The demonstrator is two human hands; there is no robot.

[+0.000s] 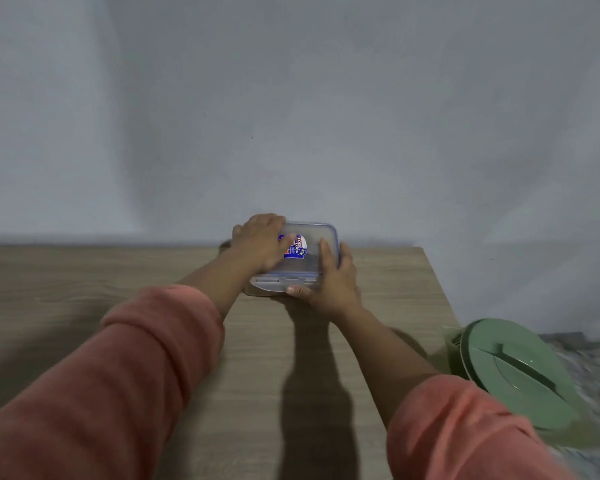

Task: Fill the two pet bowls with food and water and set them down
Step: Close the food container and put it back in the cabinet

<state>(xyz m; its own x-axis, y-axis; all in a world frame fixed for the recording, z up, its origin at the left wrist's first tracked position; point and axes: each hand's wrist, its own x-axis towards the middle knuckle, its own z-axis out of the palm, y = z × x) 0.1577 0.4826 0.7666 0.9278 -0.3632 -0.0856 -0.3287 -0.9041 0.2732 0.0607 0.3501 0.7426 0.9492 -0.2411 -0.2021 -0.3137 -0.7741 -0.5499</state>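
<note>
A clear plastic food container (314, 249) with a blue-sealed lid and a blue label stands on the wooden table (118, 271) near the wall. My left hand (260, 245) lies flat on the lid's left part and presses it down. My right hand (329, 277) grips the container's right side, its thumb at the front latch flap. What is inside the container is hidden. No pet bowl shows in view.
A green bin with a lid (513, 372) stands on the floor by the table's right edge. A grey wall (291, 116) rises directly behind the table. Patterned flooring (596, 368) shows at the far right.
</note>
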